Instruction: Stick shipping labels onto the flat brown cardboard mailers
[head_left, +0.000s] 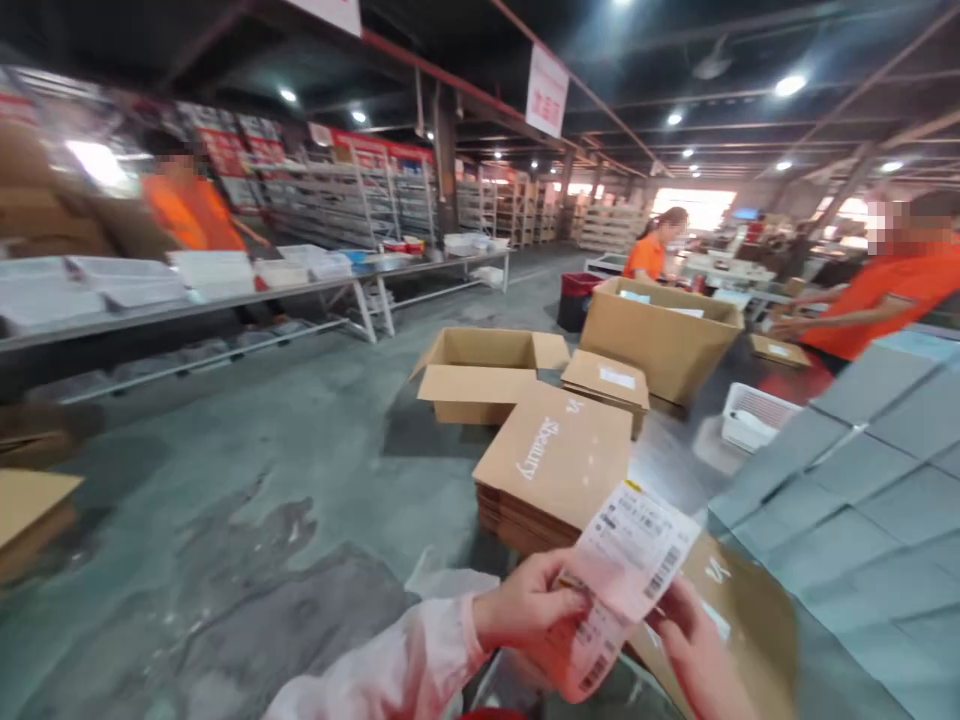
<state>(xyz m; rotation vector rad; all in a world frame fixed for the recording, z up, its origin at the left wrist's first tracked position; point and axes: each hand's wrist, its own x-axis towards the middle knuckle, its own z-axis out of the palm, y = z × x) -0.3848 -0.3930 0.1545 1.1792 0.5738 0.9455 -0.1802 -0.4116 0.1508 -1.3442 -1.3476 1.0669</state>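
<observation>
My left hand [534,608] is closed on a strip of white shipping labels [636,545], its thumb pressed flat across the front. Print and barcodes show on the upper label, and a second label hangs folded below the thumb. At the strip's lower right edge, my right hand [697,645] pinches the paper, with part of its fingers hidden behind it. Beneath and beyond the labels lies a stack of flattened brown cartons [559,450] with white lettering. Another brown carton [739,610] lies under my right hand, partly covered.
An open carton [480,385] stands on the floor ahead, near a large carton [660,335]. Grey boxes [847,530] are stacked at the right, beside a white basket [757,415]. White bins [214,272] line a long table at left. Several people in orange shirts stand around.
</observation>
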